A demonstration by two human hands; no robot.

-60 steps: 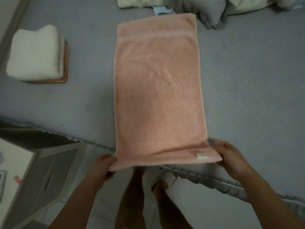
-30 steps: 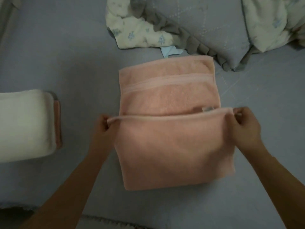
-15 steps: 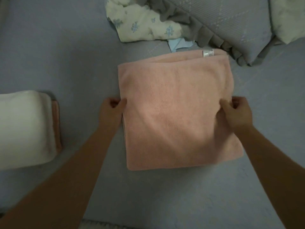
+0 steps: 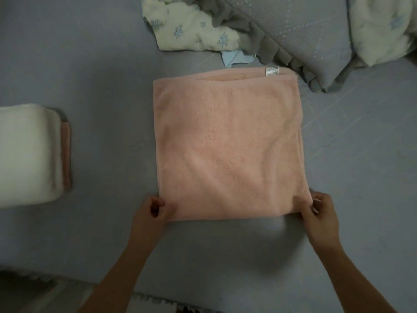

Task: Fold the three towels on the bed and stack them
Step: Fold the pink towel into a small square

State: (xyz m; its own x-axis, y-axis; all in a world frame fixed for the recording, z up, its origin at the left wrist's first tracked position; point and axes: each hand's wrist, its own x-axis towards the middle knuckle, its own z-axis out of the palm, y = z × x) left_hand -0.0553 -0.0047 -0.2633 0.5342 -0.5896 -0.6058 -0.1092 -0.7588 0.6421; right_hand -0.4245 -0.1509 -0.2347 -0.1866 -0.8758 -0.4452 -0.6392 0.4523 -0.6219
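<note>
Pink towel (image 4: pixel 228 145) folded in half, flat at centre of the bed (image 4: pixel 101 64), label at its 12 o'clock edge. Left hand (image 4: pixel 153 213) pinching the 7 o'clock corner; right hand (image 4: pixel 318 213) pinching the 5 o'clock corner. At 9 o'clock, well apart: folded white towel (image 4: pixel 24 154) stacked on another pink one (image 4: pixel 66 154). At 12 to 2 o'clock: pillows (image 4: pixel 304 32).

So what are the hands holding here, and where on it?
The pink towel: left hand pinches its near left corner, right hand its near right corner.
</note>
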